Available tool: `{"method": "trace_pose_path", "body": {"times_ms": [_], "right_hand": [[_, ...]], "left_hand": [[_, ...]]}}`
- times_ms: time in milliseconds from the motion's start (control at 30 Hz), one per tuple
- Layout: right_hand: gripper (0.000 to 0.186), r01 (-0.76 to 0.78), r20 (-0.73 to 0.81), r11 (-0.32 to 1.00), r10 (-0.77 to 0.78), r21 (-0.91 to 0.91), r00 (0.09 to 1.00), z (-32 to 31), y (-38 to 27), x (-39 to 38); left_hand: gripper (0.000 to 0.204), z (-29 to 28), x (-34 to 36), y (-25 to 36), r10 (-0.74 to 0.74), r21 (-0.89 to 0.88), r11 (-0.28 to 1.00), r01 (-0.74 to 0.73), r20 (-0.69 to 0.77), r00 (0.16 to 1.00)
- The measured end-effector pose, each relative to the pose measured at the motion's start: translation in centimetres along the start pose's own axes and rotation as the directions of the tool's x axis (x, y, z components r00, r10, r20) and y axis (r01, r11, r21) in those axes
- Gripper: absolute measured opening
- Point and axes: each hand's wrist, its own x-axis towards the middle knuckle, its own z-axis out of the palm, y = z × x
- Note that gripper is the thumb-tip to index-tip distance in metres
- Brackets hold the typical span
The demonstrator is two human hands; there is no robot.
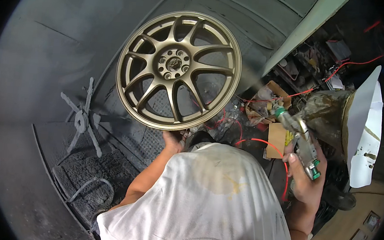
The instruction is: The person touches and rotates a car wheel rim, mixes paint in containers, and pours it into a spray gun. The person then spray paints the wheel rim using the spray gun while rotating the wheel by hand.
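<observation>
A bronze multi-spoke wheel rim (190,44) is raised in front of me. My left hand (174,142) grips it at its lower edge, with some fingers hidden behind it. My right hand (303,174) is wrapped round a silver spray gun (303,144) with green fittings, held to the right of the rim and apart from it. A red hose (267,141) arcs past my right hand. The gun's nozzle end points up and to the left, in front of a stained metal vessel (326,110).
A grey spoked stand (81,121) is at the left by the grey booth wall (47,63). A cardboard box (276,88) of bags, a brown card (276,140), cluttered shelves (316,62) and a white sheet (365,142) are at the right. A grimy grate (149,148) lies below.
</observation>
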Motion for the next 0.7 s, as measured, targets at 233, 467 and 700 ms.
{"method": "trace_pose_path", "body": {"times_ms": [233, 467, 700], "right_hand": [[0.052, -0.138, -0.038, 0.990, 0.139, 0.014, 0.990, 0.6, 0.4, -4.1], [0.045, 0.000, -0.040, 1.000, -0.001, -0.022, 0.999, 1.4, 1.8, -2.9], [0.042, -0.110, -0.085, 0.992, 0.115, 0.056, 0.990, 1.5, 1.7, -4.4]], "left_hand": [[0.048, -1.8, -1.1, 6.0, 0.052, 0.220, 0.975, -0.025, -0.119, 0.992], [0.042, -0.1, 0.8, 10.4, 0.323, 0.126, 0.943, -0.307, -0.131, 0.937], [0.048, -2.6, 0.1, 6.1, 0.230, 0.061, 0.972, -0.225, -0.101, 0.968]]}}
